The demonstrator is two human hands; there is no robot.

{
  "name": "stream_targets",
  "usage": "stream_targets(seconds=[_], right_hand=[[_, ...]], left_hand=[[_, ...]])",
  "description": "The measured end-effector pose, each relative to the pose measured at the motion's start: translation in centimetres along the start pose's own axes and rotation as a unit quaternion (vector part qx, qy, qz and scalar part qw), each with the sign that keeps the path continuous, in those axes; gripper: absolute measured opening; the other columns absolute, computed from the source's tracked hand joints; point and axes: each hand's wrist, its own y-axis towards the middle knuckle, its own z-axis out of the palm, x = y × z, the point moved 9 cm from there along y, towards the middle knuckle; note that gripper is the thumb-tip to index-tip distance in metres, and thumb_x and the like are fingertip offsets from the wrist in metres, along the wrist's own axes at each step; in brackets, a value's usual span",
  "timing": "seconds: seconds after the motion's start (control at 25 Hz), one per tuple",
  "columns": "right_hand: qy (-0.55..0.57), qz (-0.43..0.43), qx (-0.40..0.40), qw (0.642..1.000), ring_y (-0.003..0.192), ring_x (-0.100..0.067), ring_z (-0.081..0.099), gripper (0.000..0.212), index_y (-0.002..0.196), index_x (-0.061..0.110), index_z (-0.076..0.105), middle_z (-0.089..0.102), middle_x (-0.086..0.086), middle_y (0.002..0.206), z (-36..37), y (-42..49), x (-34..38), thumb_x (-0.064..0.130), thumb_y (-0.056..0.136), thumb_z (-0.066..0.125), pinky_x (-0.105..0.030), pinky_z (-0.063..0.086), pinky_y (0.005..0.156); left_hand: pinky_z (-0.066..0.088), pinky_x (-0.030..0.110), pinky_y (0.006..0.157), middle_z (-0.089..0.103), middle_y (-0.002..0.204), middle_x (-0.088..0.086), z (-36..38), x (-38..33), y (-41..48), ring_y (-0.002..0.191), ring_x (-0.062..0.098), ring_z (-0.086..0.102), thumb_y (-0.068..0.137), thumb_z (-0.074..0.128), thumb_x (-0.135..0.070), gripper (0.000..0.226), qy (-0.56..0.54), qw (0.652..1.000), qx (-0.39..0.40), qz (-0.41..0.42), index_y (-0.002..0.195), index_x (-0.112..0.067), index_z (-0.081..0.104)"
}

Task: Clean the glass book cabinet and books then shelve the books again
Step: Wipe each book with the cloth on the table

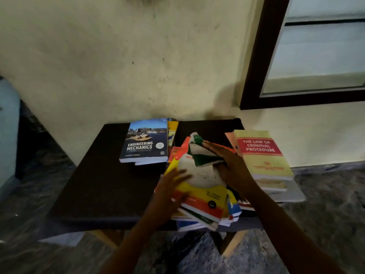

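Note:
A yellow and red book (203, 192) tops a messy pile at the front of the dark table (102, 180). My left hand (170, 186) lies flat on the book's left side, fingers straight. My right hand (230, 165) presses a white and green cloth (199, 153) onto the book's cover, thumb tucked under the cloth. The blue Engineering Mechanics book (146, 141) lies on a small stack at the back of the table. A yellow Law of Criminal Procedure book (262, 153) tops another stack to the right.
The table stands against a stained cream wall. The glass cabinet (316, 56), with a dark wooden frame, hangs at the upper right. A pale blue object (7, 131) stands at the far left. Grey speckled floor lies around the table legs.

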Motion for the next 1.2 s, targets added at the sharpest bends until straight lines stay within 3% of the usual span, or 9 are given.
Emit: stream_targets(seconds=[0.16, 0.32, 0.48, 0.68, 0.8, 0.92, 1.04, 1.12, 1.2], right_hand=[[-0.039, -0.009, 0.021, 0.999, 0.124, -0.003, 0.041, 0.059, 0.128, 0.032, 0.044, 0.043, 0.013, 0.134, 3.1, 3.6, 0.3, 0.003, 0.076, 0.044, -0.013, 0.029, 0.105], [-0.062, 0.005, 0.022, 0.998, 0.121, -0.005, 0.04, 0.058, 0.131, 0.023, 0.048, 0.043, 0.008, 0.135, 6.0, 6.2, 0.6, -0.003, 0.079, 0.045, -0.006, 0.026, 0.1], [-0.064, 0.057, 0.031, 0.996, 0.118, -0.005, 0.038, 0.058, 0.135, 0.016, 0.046, 0.047, -0.002, 0.138, 9.3, 7.8, 1.1, -0.013, 0.085, 0.046, -0.01, 0.027, 0.097], [-0.041, 0.067, 0.035, 0.996, 0.12, -0.01, 0.042, 0.061, 0.131, 0.022, 0.045, 0.049, 0.003, 0.129, 13.6, 8.9, 2.3, -0.015, 0.083, 0.047, 0.001, 0.027, 0.094], [-0.047, 0.066, 0.052, 0.995, 0.122, -0.017, 0.047, 0.059, 0.13, 0.023, 0.049, 0.052, -0.001, 0.131, 17.6, 10.1, 3.4, -0.013, 0.083, 0.049, -0.01, 0.03, 0.098], [-0.051, 0.045, 0.061, 0.996, 0.122, -0.021, 0.048, 0.052, 0.131, 0.015, 0.051, 0.054, -0.011, 0.13, 21.9, 11.0, 5.7, -0.01, 0.085, 0.049, -0.015, 0.027, 0.102], [-0.028, 0.027, 0.152, 0.988, 0.116, -0.027, 0.051, 0.052, 0.134, 0.015, 0.048, 0.057, -0.018, 0.125, 28.0, 11.1, 7.5, -0.011, 0.089, 0.041, -0.012, 0.036, 0.093], [0.02, 0.039, 0.191, 0.981, 0.113, -0.036, 0.054, 0.053, 0.134, 0.014, 0.048, 0.059, -0.02, 0.123, 31.7, 11.1, 7.6, -0.012, 0.088, 0.04, -0.024, 0.045, 0.094], [0.019, 0.038, 0.198, 0.979, 0.121, -0.021, 0.049, 0.055, 0.133, 0.012, 0.049, 0.054, -0.011, 0.132, 34.6, 11.4, 7.3, -0.013, 0.084, 0.042, -0.015, 0.035, 0.103]], left_hand=[[0.047, 0.021, 0.083, 0.054, 0.129, 0.004, -10.5, 12.1, 0.3, 0.114, 0.015, 0.054, 0.095, 0.051, -0.024, 0.038, -0.105, 0.925, -0.22, -0.291, 0.132, -0.017, 0.047], [0.042, 0.043, 0.095, 0.044, 0.137, 0.022, -11.6, 23.0, -0.1, 0.12, 0.036, 0.048, 0.096, 0.048, -0.037, 0.057, -0.146, 0.822, -0.208, -0.51, 0.14, -0.004, 0.034], [0.05, 0.029, 0.059, 0.062, 0.107, 0.021, -9.4, 26.8, 1.1, 0.072, 0.02, 0.058, 0.089, 0.062, -0.021, 0.03, -0.338, 0.73, -0.217, -0.553, 0.106, 0.003, 0.057], [0.053, 0.037, 0.066, 0.055, 0.121, 0.019, -9.4, 26.3, 0.8, 0.092, 0.029, 0.061, 0.093, 0.053, -0.007, 0.036, -0.509, 0.646, -0.281, -0.494, 0.128, -0.001, 0.045], [0.057, 0.033, 0.068, 0.063, 0.107, 0.012, -13.2, 26.6, -5.9, 0.087, 0.023, 0.065, 0.095, 0.045, -0.014, 0.022, -0.507, 0.531, -0.41, -0.542, 0.11, -0.006, 0.059], [0.058, 0.032, 0.053, 0.065, 0.09, 0.016, -17.4, 26.3, -11.6, 0.068, 0.022, 0.07, 0.094, 0.048, -0.008, 0.017, -0.5, 0.622, -0.346, -0.493, 0.077, -0.008, 0.049], [0.057, 0.027, 0.049, 0.07, 0.071, 0.012, -19.4, 27.1, -18.7, 0.058, 0.017, 0.069, 0.094, 0.049, -0.005, 0.02, -0.493, 0.609, -0.357, -0.509, 0.074, -0.005, 0.048], [0.057, 0.029, 0.051, 0.067, 0.081, 0.018, -19.5, 28.0, -21.8, 0.057, 0.019, 0.069, 0.092, 0.052, -0.005, 0.006, -0.472, 0.606, -0.362, -0.529, 0.086, -0.002, 0.052], [0.059, 0.032, 0.055, 0.062, 0.09, 0.021, -18.9, 28.7, -24.0, 0.057, 0.02, 0.067, 0.09, 0.055, -0.005, 0.006, -0.47, 0.583, -0.368, -0.551, 0.096, -0.003, 0.055]])
